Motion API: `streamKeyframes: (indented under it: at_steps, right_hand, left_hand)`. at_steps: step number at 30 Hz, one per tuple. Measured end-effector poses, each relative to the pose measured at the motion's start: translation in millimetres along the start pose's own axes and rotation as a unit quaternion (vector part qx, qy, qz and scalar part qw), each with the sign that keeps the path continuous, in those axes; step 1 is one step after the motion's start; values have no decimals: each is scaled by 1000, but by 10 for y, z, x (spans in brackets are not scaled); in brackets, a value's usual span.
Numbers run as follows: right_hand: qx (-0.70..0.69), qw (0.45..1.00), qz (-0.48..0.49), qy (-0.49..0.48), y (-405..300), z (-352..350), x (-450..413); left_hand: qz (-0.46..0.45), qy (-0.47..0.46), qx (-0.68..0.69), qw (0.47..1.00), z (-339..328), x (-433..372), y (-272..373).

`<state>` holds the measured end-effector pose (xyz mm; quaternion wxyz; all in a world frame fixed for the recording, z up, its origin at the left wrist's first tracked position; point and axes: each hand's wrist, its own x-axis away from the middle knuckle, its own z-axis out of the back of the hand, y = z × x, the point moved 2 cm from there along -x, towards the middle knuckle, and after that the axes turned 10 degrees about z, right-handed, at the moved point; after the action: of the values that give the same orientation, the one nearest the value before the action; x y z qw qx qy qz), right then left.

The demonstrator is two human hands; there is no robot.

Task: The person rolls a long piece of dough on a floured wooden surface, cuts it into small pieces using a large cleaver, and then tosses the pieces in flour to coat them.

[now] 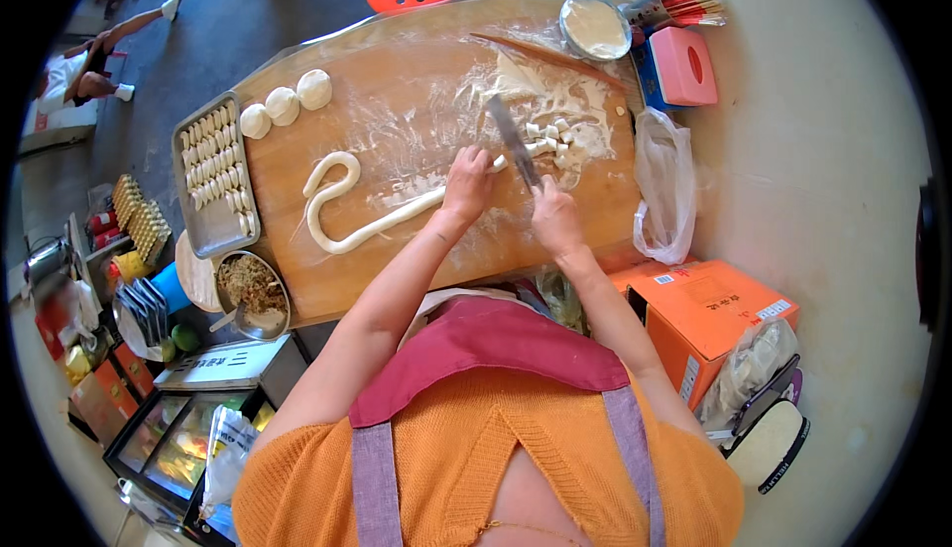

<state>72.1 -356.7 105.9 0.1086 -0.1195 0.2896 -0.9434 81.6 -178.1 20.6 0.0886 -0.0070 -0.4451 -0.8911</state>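
Observation:
A long dough rope point(372, 228) curves in an S across the floured wooden board point(401, 123). My left hand point(470, 182) grips this rope close to its right end, and a short tip pokes out past the fingers. In my right hand point(556, 216) is the handle of a cleaver-like knife point(513, 138), its blade pointing away from me beside the rope's end. Just right of the blade lie several cut dough pieces point(550, 136) in loose flour. Three round dough balls point(282, 106) sit at the board's far left.
A metal tray point(216, 231) of shaped dumplings stands at the left edge, with a bowl of filling point(251, 290) nearer me. A thin rolling pin point(550, 56) and a flour bowl point(595, 26) lie far right. An orange carton point(706, 316) stands right. Another person point(82, 75) sits far left.

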Motion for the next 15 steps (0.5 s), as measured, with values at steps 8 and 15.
streamKeyframes:
  at_steps: [8,15]
  right_hand:
    - [60,997,29,-30,174,-507,109]
    - [-16,999,10,-31,113,-158,41]
  left_hand:
    - [-65,19,5,998,-86,26,19]
    - [78,-12,7,997,110,110,-91]
